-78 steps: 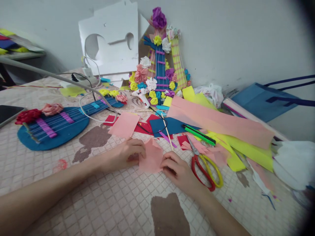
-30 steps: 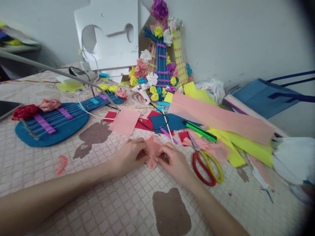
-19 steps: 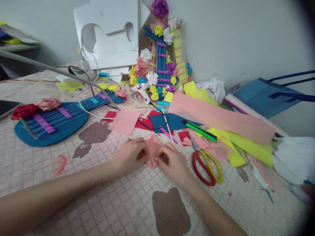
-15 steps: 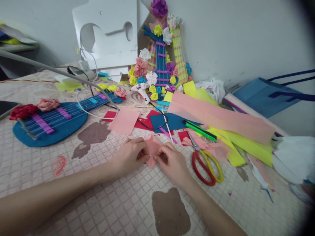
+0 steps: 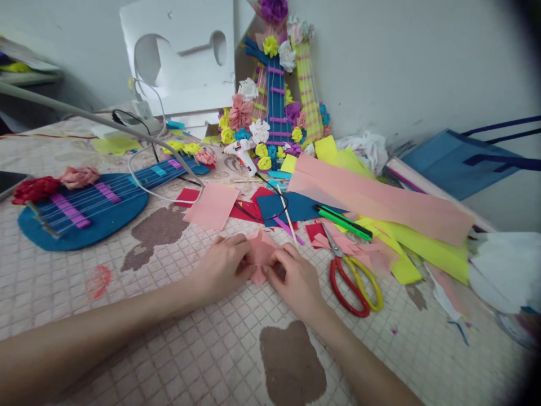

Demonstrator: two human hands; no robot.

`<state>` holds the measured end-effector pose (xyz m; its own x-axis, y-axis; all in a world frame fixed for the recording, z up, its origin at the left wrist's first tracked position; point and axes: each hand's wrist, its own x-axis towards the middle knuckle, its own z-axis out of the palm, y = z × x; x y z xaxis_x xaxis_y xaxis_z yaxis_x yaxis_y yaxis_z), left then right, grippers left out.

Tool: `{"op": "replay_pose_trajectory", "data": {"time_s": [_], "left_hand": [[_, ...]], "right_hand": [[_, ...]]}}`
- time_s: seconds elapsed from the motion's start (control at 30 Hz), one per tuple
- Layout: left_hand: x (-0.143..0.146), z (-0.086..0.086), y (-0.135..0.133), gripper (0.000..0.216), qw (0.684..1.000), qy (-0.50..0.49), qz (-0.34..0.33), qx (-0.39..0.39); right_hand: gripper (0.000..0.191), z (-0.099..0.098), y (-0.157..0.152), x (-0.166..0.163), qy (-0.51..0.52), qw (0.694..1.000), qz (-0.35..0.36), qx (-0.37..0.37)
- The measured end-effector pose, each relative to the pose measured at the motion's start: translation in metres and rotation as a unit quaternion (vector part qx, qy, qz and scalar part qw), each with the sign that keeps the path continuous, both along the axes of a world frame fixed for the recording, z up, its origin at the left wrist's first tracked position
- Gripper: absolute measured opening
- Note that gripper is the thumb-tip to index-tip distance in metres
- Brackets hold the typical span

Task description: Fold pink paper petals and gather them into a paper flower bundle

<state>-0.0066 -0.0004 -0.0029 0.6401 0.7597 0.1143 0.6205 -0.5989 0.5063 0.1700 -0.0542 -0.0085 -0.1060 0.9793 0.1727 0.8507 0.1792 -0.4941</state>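
Between my hands is a small folded piece of pink crepe paper (image 5: 261,248), creased at its middle. My left hand (image 5: 226,265) pinches its left side between thumb and fingers. Opposite it, my right hand (image 5: 293,274) pinches the right side the same way. A pair of scissors (image 5: 354,285) with one red and one yellow handle lies to the right of my right hand. Just beyond my left hand rests a flat pink paper square (image 5: 212,206). Partly under a black cord lies a blue paper piece (image 5: 291,210), with red scraps beside it.
A blue guitar shape (image 5: 99,211) with paper flowers lies at left. A white glue gun (image 5: 242,155) sits at the back, before flower-covered guitar shapes (image 5: 276,101). A green utility knife (image 5: 344,221), a long pink strip (image 5: 380,197) and yellow strips cover the right side. A white cable (image 5: 141,194) loops at left.
Both hands keep their pinch on the pink paper and have barely moved. The whole view has shifted very slightly.
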Motion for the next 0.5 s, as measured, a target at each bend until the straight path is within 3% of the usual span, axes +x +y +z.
{"op": "replay_pose_trajectory", "data": {"time_s": [0.5], "left_hand": [[0.0016,0.0013,-0.0029,0.004,1.0,0.005,0.007,0.005]], "right_hand": [[0.01,-0.0023,-0.0029,-0.0027,-0.023,1.0,-0.009,0.012]]}}
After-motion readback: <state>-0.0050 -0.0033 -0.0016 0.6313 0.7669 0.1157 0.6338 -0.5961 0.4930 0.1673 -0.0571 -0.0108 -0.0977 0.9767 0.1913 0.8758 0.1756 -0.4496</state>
